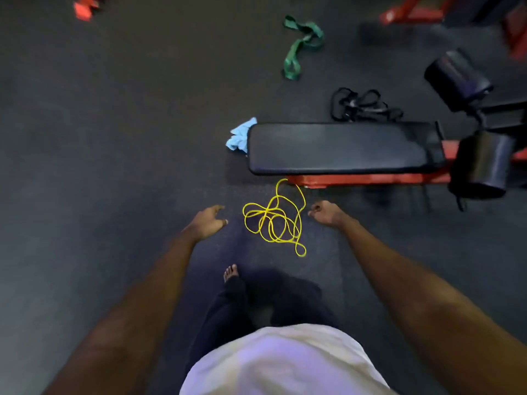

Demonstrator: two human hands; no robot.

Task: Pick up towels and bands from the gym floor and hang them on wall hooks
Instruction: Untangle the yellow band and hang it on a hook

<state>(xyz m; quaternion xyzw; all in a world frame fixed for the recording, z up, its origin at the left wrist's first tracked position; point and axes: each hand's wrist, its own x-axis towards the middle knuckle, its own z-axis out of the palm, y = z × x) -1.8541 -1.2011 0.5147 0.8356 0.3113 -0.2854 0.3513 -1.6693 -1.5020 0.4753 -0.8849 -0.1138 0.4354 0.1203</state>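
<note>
Hands reach forward and down at mid-frame, one on each side of a tangled yellow cord (273, 220) on the dark gym floor (99, 124). Left hand (206, 223) hangs just left of the cord, fingers loosely spread, holding nothing. Right hand (325, 213) sits just right of the cord's outer loop with its fingers curled under. I cannot tell whether it touches the cord.

One end of the cord runs up to the red frame (356, 180) of a padded bench (342, 148), which lies across the middle right. One light blue towel (239, 135) is crumpled on the floor against the bench's left end. One bundle of black straps (362, 105) lies just beyond the bench's far edge. One green band (299, 44) lies twisted on open floor near the top, well apart from the bench.

Two black roller pads (456, 78) stand at the right edge, crowding that side. More red equipment (84, 8) shows in the upper left corner, and another red frame (410, 12) in the upper right.

Wide open floor fills the whole left half of the frame. One bare foot (230, 272) steps forward below the hands, above a white shirt (279, 363) at the bottom.
</note>
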